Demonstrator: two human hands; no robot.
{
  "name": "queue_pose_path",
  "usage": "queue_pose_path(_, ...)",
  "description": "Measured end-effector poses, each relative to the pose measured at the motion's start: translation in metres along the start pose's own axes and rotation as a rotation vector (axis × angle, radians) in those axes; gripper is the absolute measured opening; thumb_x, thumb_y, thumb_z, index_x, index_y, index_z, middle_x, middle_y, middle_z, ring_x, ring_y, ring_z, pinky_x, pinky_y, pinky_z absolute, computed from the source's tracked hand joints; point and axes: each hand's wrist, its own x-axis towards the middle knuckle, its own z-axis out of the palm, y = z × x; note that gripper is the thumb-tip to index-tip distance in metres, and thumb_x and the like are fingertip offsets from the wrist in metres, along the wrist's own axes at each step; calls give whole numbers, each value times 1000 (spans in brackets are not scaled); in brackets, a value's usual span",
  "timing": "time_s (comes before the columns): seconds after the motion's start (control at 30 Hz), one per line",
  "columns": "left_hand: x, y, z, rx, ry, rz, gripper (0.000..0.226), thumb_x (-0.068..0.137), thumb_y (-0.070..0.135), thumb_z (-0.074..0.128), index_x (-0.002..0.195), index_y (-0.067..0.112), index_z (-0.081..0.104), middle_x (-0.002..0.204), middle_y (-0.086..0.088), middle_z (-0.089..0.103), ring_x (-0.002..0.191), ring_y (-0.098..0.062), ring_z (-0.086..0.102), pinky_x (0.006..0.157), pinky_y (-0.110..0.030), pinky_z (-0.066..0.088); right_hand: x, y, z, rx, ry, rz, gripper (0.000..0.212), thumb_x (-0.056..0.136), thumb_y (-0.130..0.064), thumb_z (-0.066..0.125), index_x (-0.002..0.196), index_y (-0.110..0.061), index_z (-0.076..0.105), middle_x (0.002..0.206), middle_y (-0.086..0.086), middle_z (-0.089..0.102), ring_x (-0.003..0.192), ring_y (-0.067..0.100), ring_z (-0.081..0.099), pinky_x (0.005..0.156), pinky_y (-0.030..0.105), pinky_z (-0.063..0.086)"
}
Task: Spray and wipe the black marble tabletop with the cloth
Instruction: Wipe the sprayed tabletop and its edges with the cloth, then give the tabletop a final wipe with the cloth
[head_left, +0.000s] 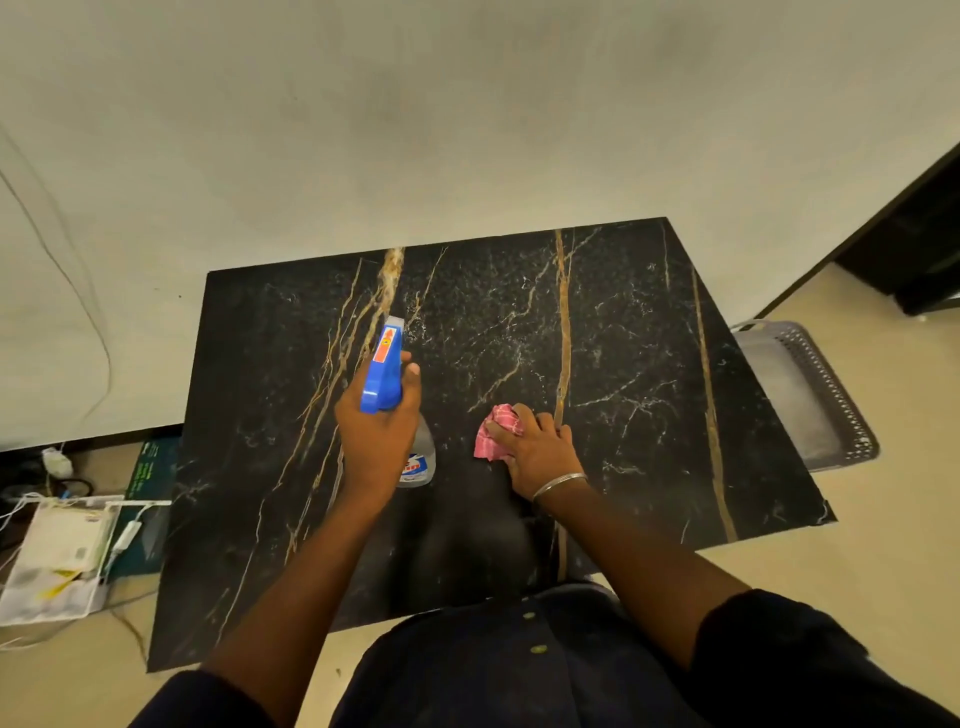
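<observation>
My left hand (376, 436) wraps the neck of the spray bottle (383, 371), nozzle aimed across the black marble tabletop (634, 332). My right hand (537, 449) curls over the bunched pink cloth (500, 427), pressing it mid-table, likely ready to wipe where mist lands.

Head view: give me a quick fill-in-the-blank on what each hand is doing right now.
1. The left hand holds a bottle whose spray head is ____.
2. The right hand grips a ____ cloth on the tabletop.
3. A metal bracelet sits on the ____ wrist.

Missing words: blue; pink; right.
</observation>
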Motion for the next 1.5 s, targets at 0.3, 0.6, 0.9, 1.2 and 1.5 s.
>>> queue_pose_path(0.3,8,-1,0,5,-21,-80,18,91,24,64,91,7,57,68,0,55,57,-4,55,62,-14,48,5,4,-16,50,-106,-60,71,89,-23,57,149,-40,23,153,10,20,132,39,29,106,60,30)
queue_pose_path(0.6,6,36,60,70,-144,-52,31,91,28,62,109,3,58,87,-8,61,73,-11,59,77,-26,49,9,81,-59,1339,-165,299,50,96,-16,53,146,-23,44,143,12,51,120,30,55,107,43,42)
queue_pose_path(0.9,-1,103,216,52,-431,70,19,88,32,66,105,24,61,93,7,66,88,-24,66,86,-51,55,-9,236,-58,2057,-208,552,27,97,-21,54,121,-10,61,112,11,70,96,25,65,89,37,51)
queue_pose_path(1.2,-14,158,418,-102,-617,77,28,91,19,65,112,0,59,111,-17,64,99,-25,65,91,-44,55,-28,435,-35,2172,111,701,46,79,0,65,123,-2,54,123,28,61,102,39,62,82,47,55)
queue_pose_path(1.5,-54,130,594,-227,-677,53,20,90,10,65,108,8,57,86,10,64,83,-5,63,80,-21,51,-32,592,54,1729,334,1066,37,85,-2,67,121,-6,59,89,9,69,70,22,63,59,32,54)
